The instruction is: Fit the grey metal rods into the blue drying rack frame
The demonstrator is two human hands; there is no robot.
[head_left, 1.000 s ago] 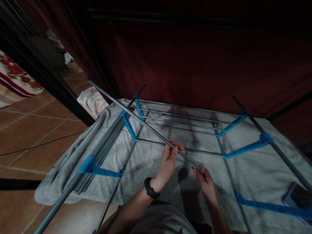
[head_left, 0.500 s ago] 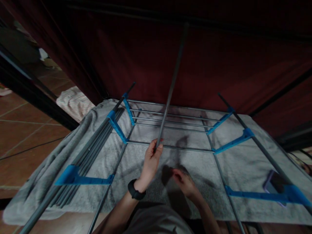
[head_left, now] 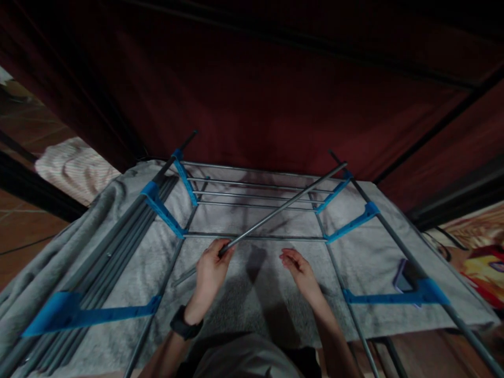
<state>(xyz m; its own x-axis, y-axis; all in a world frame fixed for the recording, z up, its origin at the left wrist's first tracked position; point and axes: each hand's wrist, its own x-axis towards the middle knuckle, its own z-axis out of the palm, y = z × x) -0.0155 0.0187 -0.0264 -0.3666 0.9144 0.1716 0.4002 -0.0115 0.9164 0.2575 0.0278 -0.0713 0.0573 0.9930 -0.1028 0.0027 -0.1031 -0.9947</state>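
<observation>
My left hand (head_left: 212, 272), with a black band on its wrist, is closed around a thin grey metal rod (head_left: 275, 212). The rod slants up to the right across the rack, its far end by a blue bracket at the back right; its lower end sticks out behind my hand. My right hand (head_left: 302, 273) hovers to the right of it, holding nothing, fingers loosely bent and thumb apart. Around both hands stands a rack frame of grey tubes and blue plastic brackets (head_left: 164, 212), with several crossbars (head_left: 252, 196) joining its far part.
Several loose grey tubes (head_left: 118, 262) lie in a bundle along the left side. A phone (head_left: 402, 277) rests on the grey blanket (head_left: 252, 286) at the right, partly behind a tube. Dark red fabric (head_left: 252, 105) hangs behind the rack. Striped cloth (head_left: 74, 168) lies at the left.
The rod has swung from pointing steeply up and away to slanting low toward the right. My left hand has shifted left, and my right hand has risen slightly. The view has turned a little right.
</observation>
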